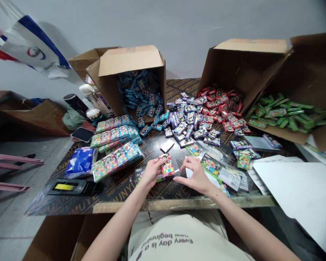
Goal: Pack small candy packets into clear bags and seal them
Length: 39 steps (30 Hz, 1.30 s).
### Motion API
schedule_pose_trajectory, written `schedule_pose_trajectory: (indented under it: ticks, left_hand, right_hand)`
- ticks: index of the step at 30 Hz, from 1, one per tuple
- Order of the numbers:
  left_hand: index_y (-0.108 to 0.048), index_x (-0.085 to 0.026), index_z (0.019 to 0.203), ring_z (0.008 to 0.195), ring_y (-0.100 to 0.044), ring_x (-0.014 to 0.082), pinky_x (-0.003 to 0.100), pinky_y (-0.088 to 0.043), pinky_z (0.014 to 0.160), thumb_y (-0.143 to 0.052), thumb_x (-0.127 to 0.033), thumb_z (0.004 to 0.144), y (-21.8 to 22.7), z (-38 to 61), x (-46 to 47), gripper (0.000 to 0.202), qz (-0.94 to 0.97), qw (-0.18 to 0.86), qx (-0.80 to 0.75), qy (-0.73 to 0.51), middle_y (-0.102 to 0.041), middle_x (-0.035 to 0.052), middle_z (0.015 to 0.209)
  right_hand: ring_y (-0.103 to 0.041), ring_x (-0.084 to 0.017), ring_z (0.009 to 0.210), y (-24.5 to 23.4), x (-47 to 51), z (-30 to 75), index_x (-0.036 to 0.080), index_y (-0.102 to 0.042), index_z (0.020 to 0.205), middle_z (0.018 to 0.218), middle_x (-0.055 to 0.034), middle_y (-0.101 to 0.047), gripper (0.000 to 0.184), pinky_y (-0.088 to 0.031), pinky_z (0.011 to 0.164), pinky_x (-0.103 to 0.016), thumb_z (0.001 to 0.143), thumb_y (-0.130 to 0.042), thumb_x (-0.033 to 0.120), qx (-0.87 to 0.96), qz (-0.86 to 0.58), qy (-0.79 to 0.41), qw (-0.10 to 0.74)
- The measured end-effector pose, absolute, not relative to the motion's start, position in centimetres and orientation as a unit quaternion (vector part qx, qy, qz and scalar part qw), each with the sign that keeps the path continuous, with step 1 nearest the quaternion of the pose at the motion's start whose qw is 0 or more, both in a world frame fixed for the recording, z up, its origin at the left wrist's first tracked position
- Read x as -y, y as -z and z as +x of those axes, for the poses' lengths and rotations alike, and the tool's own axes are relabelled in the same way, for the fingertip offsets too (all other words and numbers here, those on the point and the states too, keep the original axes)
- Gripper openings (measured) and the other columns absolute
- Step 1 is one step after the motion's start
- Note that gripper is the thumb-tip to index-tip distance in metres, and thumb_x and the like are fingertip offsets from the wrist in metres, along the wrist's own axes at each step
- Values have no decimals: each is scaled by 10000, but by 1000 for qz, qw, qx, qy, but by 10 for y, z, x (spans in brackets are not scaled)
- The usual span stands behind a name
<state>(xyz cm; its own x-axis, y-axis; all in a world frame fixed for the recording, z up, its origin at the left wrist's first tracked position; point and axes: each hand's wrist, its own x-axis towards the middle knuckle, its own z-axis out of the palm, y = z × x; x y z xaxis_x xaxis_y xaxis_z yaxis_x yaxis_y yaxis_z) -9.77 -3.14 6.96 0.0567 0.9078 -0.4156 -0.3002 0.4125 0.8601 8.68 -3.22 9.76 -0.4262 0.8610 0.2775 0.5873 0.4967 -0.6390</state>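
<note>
My left hand [151,173] is closed on a small red printed box [167,165] with colourful round pictures, held just above the table. To its right, my right hand [194,174] is curved with thumb and index finger apart. A small whitish piece [177,171] shows between the red box and my right fingers; I cannot make out what it is. Under and beside my hands lie flat printed packages [212,163] and clear plastic sleeves [230,177]. Just beyond the red box is a white rounded object [167,145].
Cardboard boxes on their sides hold blue packets [142,90], red packets [220,99] and green packets [285,112]. Purple packets [188,117] are heaped between them. Wrapped bundles [118,161], a blue tissue pack [80,162] and a tape dispenser [70,187] lie left; white sheets [290,185] lie right.
</note>
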Motion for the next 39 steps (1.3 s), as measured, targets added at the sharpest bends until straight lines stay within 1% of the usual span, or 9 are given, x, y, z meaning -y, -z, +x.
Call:
schedule_pose_trajectory:
  ticks: [4,7,11,14,19,26,29,34,39]
  left_hand:
    - [-655,-93,833,544,-590,133,266,-480,565,-681,-436,651,-70,-91,39,389,322,676,-512,-421,-663,69,699]
    - [-661,-100,873,649,-605,168,302,-482,647,-635,-465,690,-67,-94,42,410,370,653,-520,-408,-667,86,770]
    - [-539,-196,1180,1096,-476,294,452,-318,966,-721,-486,557,-54,-123,39,710,651,362,-593,-305,-560,109,1177]
    - [-363,-229,1325,1160,-402,322,488,-241,1003,-773,-412,465,-41,-142,39,970,770,221,-576,-166,-491,110,1243]
    - [-193,-209,1390,1116,-434,292,438,-306,971,-727,-322,537,-38,-148,43,1012,791,206,-548,-180,-475,109,1230]
    - [-172,-194,1393,1128,-429,273,433,-282,1011,-710,-288,554,-51,-142,47,1000,797,226,-517,-216,-470,103,1232]
    - [-177,-199,1391,1094,-458,268,412,-347,958,-709,-308,563,-53,-139,46,991,768,226,-550,-238,-481,101,1205]
    - [-185,-206,1393,1079,-462,276,412,-348,948,-715,-316,559,-47,-140,43,995,785,209,-546,-203,-491,101,1206]
    - [-361,-230,1321,1177,-367,313,479,-248,1001,-680,-457,630,-45,-104,16,795,819,180,-519,-166,-423,123,1282]
  right_hand:
    - [-370,-296,1185,-99,35,84,207,-423,1258,1281,-117,-415,757,-223,989,-455,600,-706,452,846,-389,-213,297]
    - [-424,-260,1142,-93,29,85,227,-408,1253,1219,-85,-482,698,-206,1007,-444,629,-683,371,866,-350,-227,278]
    - [-457,-277,1081,-72,17,99,216,-440,1228,1146,-98,-518,751,-292,940,-429,586,-720,489,847,-403,-195,286]
    - [-454,-291,1085,-55,8,107,208,-418,1261,1168,-119,-506,789,-319,912,-427,604,-701,540,846,-427,-156,279]
    - [-479,-294,1067,-45,5,108,190,-402,1267,1153,-127,-533,783,-343,900,-433,632,-673,558,853,-417,-155,272]
    - [-472,-270,1119,-53,13,99,201,-338,1309,1222,-114,-517,868,-326,950,-407,606,-684,574,862,-335,-238,296]
    - [-504,-257,1096,-55,22,91,208,-305,1331,1152,-106,-574,704,-239,992,-453,757,-581,508,815,-413,-224,340]
    - [-535,-201,1068,-56,17,111,269,-341,1319,1205,-62,-559,446,-197,1009,-459,894,-408,387,827,-427,-244,272]
    - [-353,-357,1215,-25,-10,181,212,-389,1306,1322,-173,-416,786,-238,935,-543,652,-634,572,704,-655,-77,262]
